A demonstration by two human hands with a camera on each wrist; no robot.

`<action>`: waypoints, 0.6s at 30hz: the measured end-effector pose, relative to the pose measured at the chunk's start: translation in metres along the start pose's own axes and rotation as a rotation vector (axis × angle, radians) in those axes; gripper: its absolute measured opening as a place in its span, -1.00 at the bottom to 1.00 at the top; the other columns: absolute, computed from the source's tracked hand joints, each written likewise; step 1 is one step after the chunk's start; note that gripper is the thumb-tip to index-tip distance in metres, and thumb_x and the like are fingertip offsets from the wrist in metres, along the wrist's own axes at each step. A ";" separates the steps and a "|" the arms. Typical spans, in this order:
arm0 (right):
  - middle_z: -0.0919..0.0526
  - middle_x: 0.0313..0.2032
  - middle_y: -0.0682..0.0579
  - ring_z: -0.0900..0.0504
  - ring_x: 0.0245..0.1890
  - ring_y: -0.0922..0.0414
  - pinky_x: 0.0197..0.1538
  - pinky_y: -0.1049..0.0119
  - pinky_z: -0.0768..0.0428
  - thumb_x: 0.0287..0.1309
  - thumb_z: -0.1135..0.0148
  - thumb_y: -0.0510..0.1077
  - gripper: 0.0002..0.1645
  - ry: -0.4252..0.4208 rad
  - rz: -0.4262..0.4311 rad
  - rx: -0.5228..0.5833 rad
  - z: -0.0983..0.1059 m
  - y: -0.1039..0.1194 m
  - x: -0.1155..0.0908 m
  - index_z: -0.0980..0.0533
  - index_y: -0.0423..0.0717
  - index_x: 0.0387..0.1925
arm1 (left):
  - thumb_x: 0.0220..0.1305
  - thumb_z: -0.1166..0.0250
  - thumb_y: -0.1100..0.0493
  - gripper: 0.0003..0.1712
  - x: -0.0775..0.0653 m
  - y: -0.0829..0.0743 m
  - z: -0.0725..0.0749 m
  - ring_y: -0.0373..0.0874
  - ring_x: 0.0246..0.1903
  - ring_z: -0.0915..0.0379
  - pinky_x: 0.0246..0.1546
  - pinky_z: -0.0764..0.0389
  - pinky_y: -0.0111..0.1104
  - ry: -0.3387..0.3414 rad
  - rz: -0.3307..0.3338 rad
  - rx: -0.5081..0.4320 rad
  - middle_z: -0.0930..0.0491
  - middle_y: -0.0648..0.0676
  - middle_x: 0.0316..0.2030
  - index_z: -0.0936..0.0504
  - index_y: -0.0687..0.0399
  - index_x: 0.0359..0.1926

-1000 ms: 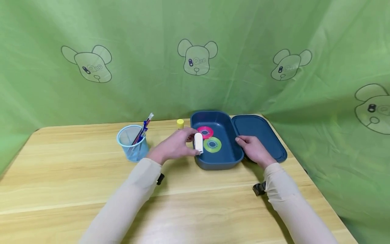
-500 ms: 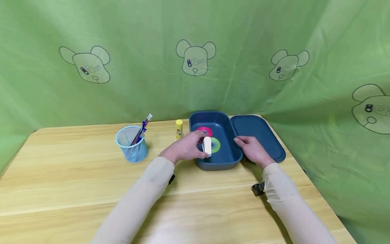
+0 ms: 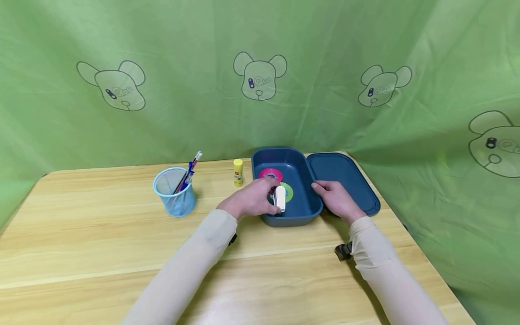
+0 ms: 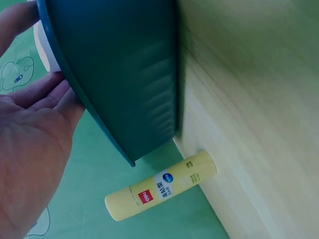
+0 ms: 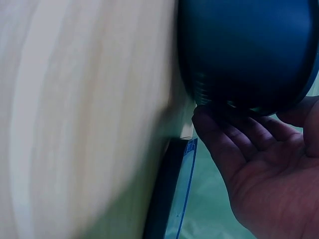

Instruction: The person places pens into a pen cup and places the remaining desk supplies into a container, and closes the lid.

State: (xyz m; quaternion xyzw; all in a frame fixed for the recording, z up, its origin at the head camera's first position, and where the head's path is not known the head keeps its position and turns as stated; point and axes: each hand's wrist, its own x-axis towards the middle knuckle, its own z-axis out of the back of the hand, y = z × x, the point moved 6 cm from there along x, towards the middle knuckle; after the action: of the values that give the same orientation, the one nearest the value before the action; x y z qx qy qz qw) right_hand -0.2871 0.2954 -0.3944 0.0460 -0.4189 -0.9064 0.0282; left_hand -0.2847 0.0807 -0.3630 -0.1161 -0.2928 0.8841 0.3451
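Observation:
My left hand (image 3: 257, 197) pinches a small white stapler (image 3: 279, 197) between thumb and fingers, low over the near left part of a dark blue plastic box (image 3: 290, 221). Inside the box lie a pink tape roll (image 3: 271, 173) and a green tape roll (image 3: 289, 192), the green one partly hidden by the stapler. The left wrist view shows just an edge of the stapler (image 4: 46, 50) beyond the box rim. On the right side, my right hand (image 3: 336, 198) grips the box rim, thumb on top and fingers against the outer wall.
A yellow glue stick (image 3: 238, 174) stands upright left of the box. Farther left is a light blue mesh cup (image 3: 178, 203) with pens and pencils. The blue lid (image 3: 341, 174) lies flat beside the box, near the table's right edge. Green curtain hangs behind.
My left hand has carried the stapler rightward from the box's left rim and then lowered it inside, uncovering the glue stick. My right hand has stayed on the rim.

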 end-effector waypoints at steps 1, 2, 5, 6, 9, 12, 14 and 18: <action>-0.35 0.28 -0.38 -0.22 0.35 -0.23 0.39 -0.08 -0.19 0.51 0.07 -0.04 -0.40 0.000 0.000 -0.001 0.000 0.000 0.000 -0.31 -0.45 0.31 | 0.10 -0.50 0.08 -0.22 0.000 0.000 0.000 -0.06 -0.01 -0.44 0.14 -0.46 -0.38 0.005 -0.002 0.006 -0.53 0.13 0.05 -0.42 0.33 0.26; -0.35 0.28 -0.38 -0.22 0.35 -0.24 0.39 -0.08 -0.19 0.51 0.07 -0.04 -0.40 0.000 0.000 -0.003 0.000 0.000 0.000 -0.31 -0.45 0.31 | 0.11 -0.50 0.07 -0.22 0.000 0.000 0.000 -0.06 0.01 -0.45 0.15 -0.45 -0.37 0.010 -0.002 0.009 -0.53 0.15 0.06 -0.42 0.34 0.27; -0.36 0.27 -0.38 -0.22 0.35 -0.24 0.39 -0.08 -0.19 0.51 0.07 -0.05 -0.41 -0.002 -0.001 -0.004 0.000 0.001 0.000 -0.32 -0.45 0.30 | 0.13 -0.48 0.06 -0.19 0.000 0.000 0.001 -0.02 0.08 -0.43 0.20 -0.43 -0.33 0.017 0.001 0.010 -0.52 0.20 0.12 -0.39 0.36 0.30; -0.36 0.27 -0.38 -0.23 0.35 -0.23 0.39 -0.08 -0.19 0.50 0.07 -0.05 -0.42 -0.002 -0.002 -0.003 0.000 0.001 0.000 -0.32 -0.45 0.30 | 0.14 -0.48 0.06 -0.19 0.000 0.000 0.001 0.00 0.10 -0.43 0.21 -0.42 -0.33 0.016 0.002 0.002 -0.52 0.21 0.12 -0.39 0.36 0.30; -0.37 0.27 -0.37 -0.23 0.35 -0.23 0.39 -0.07 -0.19 0.50 0.06 -0.05 -0.41 -0.003 -0.002 0.002 0.000 0.001 0.000 -0.33 -0.45 0.30 | 0.15 -0.46 0.09 -0.23 -0.001 -0.001 0.003 0.00 0.11 -0.44 0.21 -0.42 -0.33 0.002 -0.009 -0.028 -0.52 0.22 0.13 -0.40 0.36 0.29; -0.37 0.26 -0.37 -0.24 0.35 -0.22 0.39 -0.06 -0.19 0.50 0.06 -0.04 -0.41 -0.005 -0.004 0.009 0.000 0.000 0.000 -0.34 -0.45 0.29 | 0.17 -0.45 0.13 -0.30 -0.002 -0.003 0.005 -0.02 0.10 -0.46 0.19 -0.43 -0.35 -0.013 -0.037 -0.061 -0.54 0.21 0.11 -0.43 0.35 0.26; -0.37 0.26 -0.37 -0.24 0.35 -0.22 0.39 -0.07 -0.19 0.50 0.06 -0.04 -0.41 -0.006 -0.002 0.008 0.000 0.000 0.000 -0.33 -0.45 0.29 | 0.19 -0.43 0.14 -0.34 -0.003 -0.004 0.005 -0.03 0.09 -0.47 0.19 -0.43 -0.36 -0.019 -0.057 -0.077 -0.54 0.21 0.11 -0.44 0.35 0.24; -0.37 0.27 -0.37 -0.23 0.35 -0.23 0.39 -0.07 -0.19 0.50 0.06 -0.03 -0.40 -0.007 0.000 0.002 0.000 0.001 0.000 -0.33 -0.45 0.29 | 0.21 -0.42 0.17 -0.40 -0.004 -0.004 0.007 0.00 0.09 -0.48 0.16 -0.46 -0.35 -0.025 -0.063 -0.124 -0.54 0.21 0.10 -0.47 0.32 0.21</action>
State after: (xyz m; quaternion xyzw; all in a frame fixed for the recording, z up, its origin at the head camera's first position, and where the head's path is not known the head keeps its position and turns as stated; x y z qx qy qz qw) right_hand -0.2868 0.2945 -0.3933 0.0428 -0.4199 -0.9062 0.0268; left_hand -0.2824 0.0773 -0.3544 -0.1170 -0.3547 0.8545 0.3611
